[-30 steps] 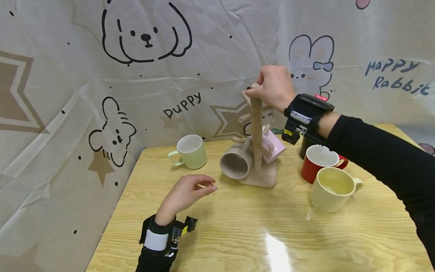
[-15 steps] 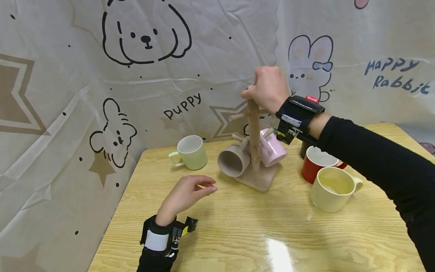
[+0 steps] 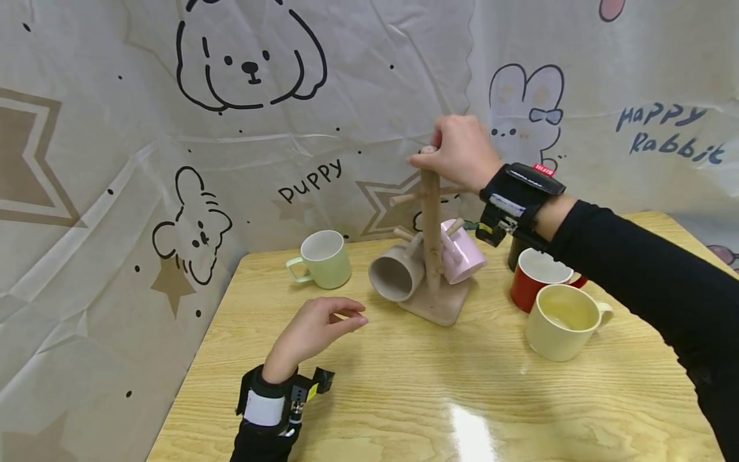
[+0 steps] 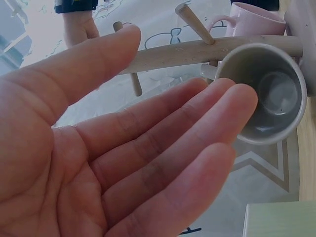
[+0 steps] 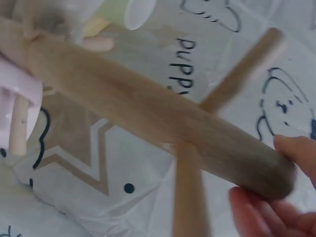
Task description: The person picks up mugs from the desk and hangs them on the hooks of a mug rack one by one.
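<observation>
A wooden mug tree (image 3: 431, 218) stands upright on its square base on the table. My right hand (image 3: 462, 151) pinches the top of its post between thumb and fingers, as the right wrist view also shows. From a low peg on the left hangs a grey-beige mug (image 3: 397, 273), its mouth tilted toward me. A pink mug (image 3: 464, 253) hangs on the right side, partly behind a peg. My left hand (image 3: 317, 327) holds nothing. It hovers over the table, left of the grey-beige mug, fingers relaxed and thumb apart in the left wrist view.
A light green mug (image 3: 326, 260) stands at the back left of the table (image 3: 369, 398). On the right are a red mug (image 3: 528, 282) and a pale yellow mug (image 3: 559, 327). A dark mug-like object (image 3: 516, 253) is partly hidden by my right arm. A printed cloth (image 3: 277, 141) hangs behind.
The mug tree has turned, its base now cornerwise to me, and its post has shifted slightly left with my right hand. My left hand has stayed in place.
</observation>
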Demonstrator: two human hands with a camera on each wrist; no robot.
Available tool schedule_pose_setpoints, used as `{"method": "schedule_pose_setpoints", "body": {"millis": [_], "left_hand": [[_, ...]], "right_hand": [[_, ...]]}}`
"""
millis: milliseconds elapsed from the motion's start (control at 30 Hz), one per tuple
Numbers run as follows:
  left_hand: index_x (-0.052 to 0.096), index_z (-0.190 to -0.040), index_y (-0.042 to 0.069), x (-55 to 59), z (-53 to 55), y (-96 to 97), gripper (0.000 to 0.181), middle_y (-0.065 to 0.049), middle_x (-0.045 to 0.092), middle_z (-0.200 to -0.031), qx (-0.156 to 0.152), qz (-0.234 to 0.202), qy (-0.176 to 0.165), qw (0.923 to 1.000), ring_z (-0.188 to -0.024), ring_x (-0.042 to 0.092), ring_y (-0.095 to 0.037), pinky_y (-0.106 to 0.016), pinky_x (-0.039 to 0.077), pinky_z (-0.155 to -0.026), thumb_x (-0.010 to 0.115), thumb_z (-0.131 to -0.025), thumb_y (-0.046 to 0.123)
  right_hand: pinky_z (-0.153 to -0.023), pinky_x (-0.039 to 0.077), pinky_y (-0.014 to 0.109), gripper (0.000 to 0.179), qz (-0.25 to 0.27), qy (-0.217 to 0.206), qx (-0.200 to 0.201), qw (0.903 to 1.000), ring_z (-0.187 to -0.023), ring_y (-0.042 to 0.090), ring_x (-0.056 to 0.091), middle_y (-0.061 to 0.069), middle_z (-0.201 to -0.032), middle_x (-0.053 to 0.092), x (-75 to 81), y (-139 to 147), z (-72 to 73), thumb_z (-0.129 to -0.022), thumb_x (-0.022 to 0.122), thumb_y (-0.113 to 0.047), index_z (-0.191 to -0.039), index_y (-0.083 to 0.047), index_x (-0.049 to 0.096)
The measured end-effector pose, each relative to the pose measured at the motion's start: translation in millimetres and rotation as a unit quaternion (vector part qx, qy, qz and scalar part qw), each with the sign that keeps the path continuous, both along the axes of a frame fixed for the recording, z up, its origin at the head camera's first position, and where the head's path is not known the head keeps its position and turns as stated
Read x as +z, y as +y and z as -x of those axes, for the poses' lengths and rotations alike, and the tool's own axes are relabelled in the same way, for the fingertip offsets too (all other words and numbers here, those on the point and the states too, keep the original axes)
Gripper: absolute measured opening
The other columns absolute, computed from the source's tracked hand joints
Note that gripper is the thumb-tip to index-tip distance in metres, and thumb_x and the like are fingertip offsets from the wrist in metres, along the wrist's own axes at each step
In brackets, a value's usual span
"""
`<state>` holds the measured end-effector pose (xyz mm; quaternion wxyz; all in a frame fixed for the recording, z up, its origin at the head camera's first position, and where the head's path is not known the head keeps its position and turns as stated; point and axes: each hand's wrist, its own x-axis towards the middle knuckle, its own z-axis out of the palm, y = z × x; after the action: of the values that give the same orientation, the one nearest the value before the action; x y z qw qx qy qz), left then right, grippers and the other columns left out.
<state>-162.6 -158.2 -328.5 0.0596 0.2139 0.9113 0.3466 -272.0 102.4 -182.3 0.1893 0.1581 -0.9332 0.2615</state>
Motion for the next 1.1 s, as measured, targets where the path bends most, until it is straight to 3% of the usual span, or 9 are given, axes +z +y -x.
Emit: {"method": "schedule_pose_setpoints", "body": {"millis": [233, 400, 500, 600, 767, 933, 1100], "left_hand": [[0.064, -0.106, 0.01, -0.8, -1.1, -2.1, 0.035, -0.005, 0.066, -0.1, 0.004, 0.0, -0.001, 1.0, -0.084, 0.058, -0.012, -0.033, 0.05, -0.072, 0.056, -0.084, 0.037], [0.064, -0.106, 0.01, 0.1, -1.2, -5.4, 0.036, -0.006, 0.066, -0.1, 0.007, 0.001, 0.007, 1.0, -0.082, 0.059, -0.012, -0.033, 0.05, -0.071, 0.056, -0.084, 0.038], [0.064, -0.105, 0.01, 1.1, -1.0, -6.6, 0.035, -0.006, 0.066, -0.1, 0.009, 0.001, 0.01, 0.9999, -0.081, 0.059, -0.011, -0.033, 0.051, -0.071, 0.056, -0.084, 0.037], [0.065, -0.105, 0.01, 1.5, -0.6, -7.4, 0.035, -0.005, 0.066, -0.099, 0.012, 0.0, 0.011, 0.9999, -0.081, 0.059, -0.01, -0.033, 0.051, -0.071, 0.056, -0.084, 0.036], [0.064, -0.104, 0.01, 1.5, -0.1, -7.0, 0.035, -0.005, 0.066, -0.099, 0.012, -0.002, 0.008, 0.9999, -0.082, 0.058, -0.01, -0.032, 0.05, -0.072, 0.056, -0.084, 0.037], [0.064, -0.106, 0.01, 1.6, -0.2, -7.0, 0.036, -0.005, 0.066, -0.1, 0.017, 0.0, 0.008, 0.9998, -0.082, 0.058, -0.011, -0.033, 0.051, -0.072, 0.056, -0.084, 0.037], [0.064, -0.105, 0.009, 1.7, 0.0, -7.6, 0.035, -0.006, 0.066, -0.1, 0.018, 0.001, 0.009, 0.9998, -0.083, 0.059, -0.011, -0.033, 0.051, -0.072, 0.057, -0.084, 0.036]], "right_hand": [[-0.083, 0.043, 0.042, 0.048, 0.021, -0.028, 0.038, 0.9986, -0.094, 0.026, 0.055, 0.016, -0.106, 0.062, 7.1, 21, -23.8, -0.079, 0.061, -0.042, -0.106, -0.002, 0.062], [-0.085, 0.045, 0.041, 0.044, 0.091, 0.01, 0.036, 0.9951, -0.096, 0.022, 0.055, 0.016, -0.107, 0.063, -2.2, 42, -57.8, -0.079, 0.062, -0.04, -0.105, -0.004, 0.063], [-0.078, 0.047, 0.026, 0.036, 0.134, 0.025, 0.026, 0.9904, -0.088, 0.014, 0.056, 0.01, -0.1, 0.066, -20.3, 58, -79.0, -0.078, 0.064, -0.036, -0.099, -0.007, 0.067], [-0.069, 0.044, 0.013, 0.031, 0.183, 0.007, 0.006, 0.9832, -0.081, 0.008, 0.058, -0.004, -0.093, 0.066, -47.2, 77, -99.4, -0.077, 0.065, -0.034, -0.097, -0.01, 0.068], [-0.063, 0.044, 0.014, 0.031, 0.245, -0.052, -0.041, 0.9672, -0.082, 0.008, 0.056, -0.02, -0.087, 0.064, -95.3, 110, -126.0, -0.079, 0.064, -0.031, -0.1, -0.009, 0.065], [-0.065, 0.045, 0.013, 0.034, 0.284, -0.09, -0.057, 0.9528, -0.081, 0.008, 0.055, -0.02, -0.088, 0.062, -125.3, 132, -134.2, -0.083, 0.06, -0.026, -0.105, -0.001, 0.061], [-0.068, 0.044, 0.01, 0.035, 0.293, -0.084, -0.064, 0.9503, -0.081, 0.007, 0.056, -0.021, -0.089, 0.063, -133.9, 141, -131.7, -0.083, 0.059, -0.025, -0.106, 0.002, 0.06]]}}
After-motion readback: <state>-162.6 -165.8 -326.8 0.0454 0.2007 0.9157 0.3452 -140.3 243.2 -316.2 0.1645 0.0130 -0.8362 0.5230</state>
